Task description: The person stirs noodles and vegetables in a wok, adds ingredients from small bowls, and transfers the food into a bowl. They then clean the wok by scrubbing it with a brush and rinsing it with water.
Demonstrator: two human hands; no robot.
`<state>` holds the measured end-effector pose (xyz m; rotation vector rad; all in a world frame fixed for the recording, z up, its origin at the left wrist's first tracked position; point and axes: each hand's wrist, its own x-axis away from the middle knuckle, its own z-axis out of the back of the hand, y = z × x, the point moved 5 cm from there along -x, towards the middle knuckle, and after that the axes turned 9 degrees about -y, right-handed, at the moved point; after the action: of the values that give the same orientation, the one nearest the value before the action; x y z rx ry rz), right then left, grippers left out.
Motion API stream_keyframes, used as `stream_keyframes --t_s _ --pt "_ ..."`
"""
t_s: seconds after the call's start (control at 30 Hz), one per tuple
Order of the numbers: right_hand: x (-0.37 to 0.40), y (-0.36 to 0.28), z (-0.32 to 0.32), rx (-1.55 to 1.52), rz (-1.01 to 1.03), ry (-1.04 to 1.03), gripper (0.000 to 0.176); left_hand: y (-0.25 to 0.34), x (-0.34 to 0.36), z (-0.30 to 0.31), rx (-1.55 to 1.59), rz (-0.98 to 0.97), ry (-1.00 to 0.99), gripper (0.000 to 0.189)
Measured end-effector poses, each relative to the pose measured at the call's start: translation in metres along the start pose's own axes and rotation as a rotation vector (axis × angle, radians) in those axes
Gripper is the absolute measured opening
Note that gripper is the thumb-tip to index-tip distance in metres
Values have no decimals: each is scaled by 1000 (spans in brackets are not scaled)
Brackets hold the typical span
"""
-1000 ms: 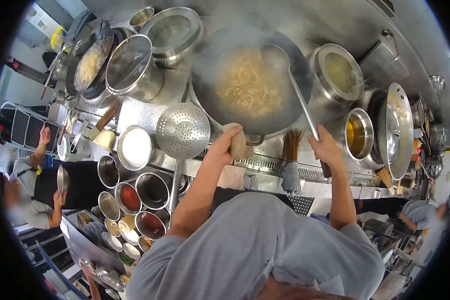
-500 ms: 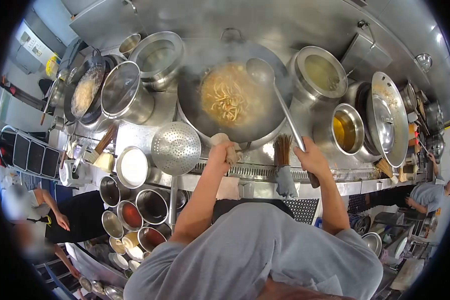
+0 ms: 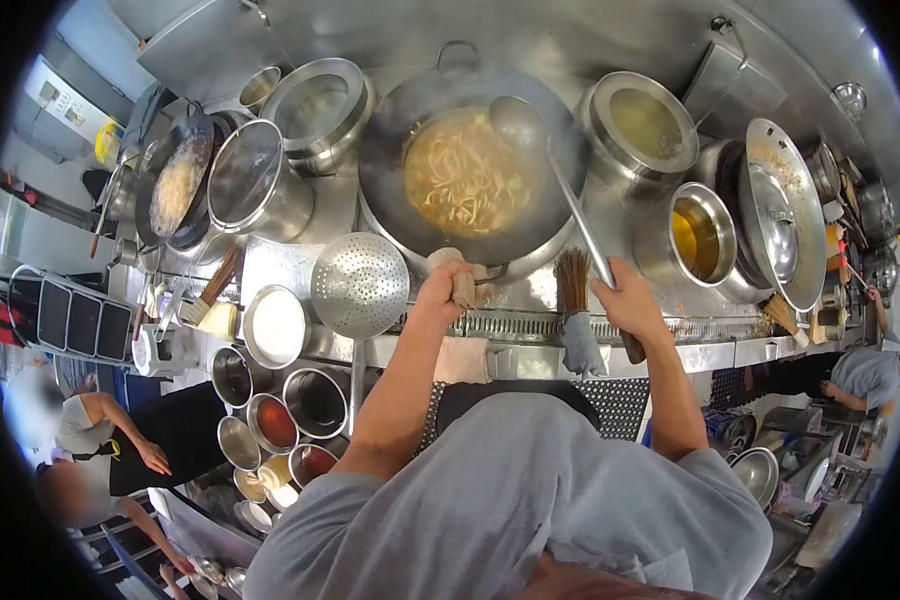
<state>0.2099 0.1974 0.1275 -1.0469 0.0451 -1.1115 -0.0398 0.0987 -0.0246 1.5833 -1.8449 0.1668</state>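
A large dark wok stands on the stove in front of me, steaming. In it lie thick noodles in a brownish broth with some pale pieces. My left hand is closed around a folded beige cloth at the wok's near handle. My right hand grips the long handle of a metal ladle. The ladle's bowl rests over the right part of the wok, beside the noodles. Below and left of my right hand, a bristle brush with a grey wrapped grip stands against the stove's front edge.
A perforated strainer lies left of the wok. Lidded pots and a pot of yellow oil flank it. Sauce containers stand at lower left. Co-workers are at the left and another person at the far right.
The broth spreads wider and looks more liquid around the noodles. The view has shifted slightly; both hands keep their holds, and the ladle's bowl stays at the wok's right.
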Motion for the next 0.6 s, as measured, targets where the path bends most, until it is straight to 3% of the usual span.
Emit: stream_keyframes --t_s 0.03,0.17,0.27,0.43,0.6 --pt "2 -4 -1 -28 -83 -40 31 0 -5 2 -18 -21 -40 23" --pt "-7 3 -8 -69 -24 -54 31 -4 -15 7 -60 -18 -104 32" --pt "-10 7 -8 -77 -32 -44 32 -6 -3 8 -132 -64 21 31" --pt "-33 -3 17 288 50 67 33 -18 36 12 -91 -134 -13 28" --pt "-68 -23 5 454 76 -27 31 -28 70 7 -54 -170 35 16"
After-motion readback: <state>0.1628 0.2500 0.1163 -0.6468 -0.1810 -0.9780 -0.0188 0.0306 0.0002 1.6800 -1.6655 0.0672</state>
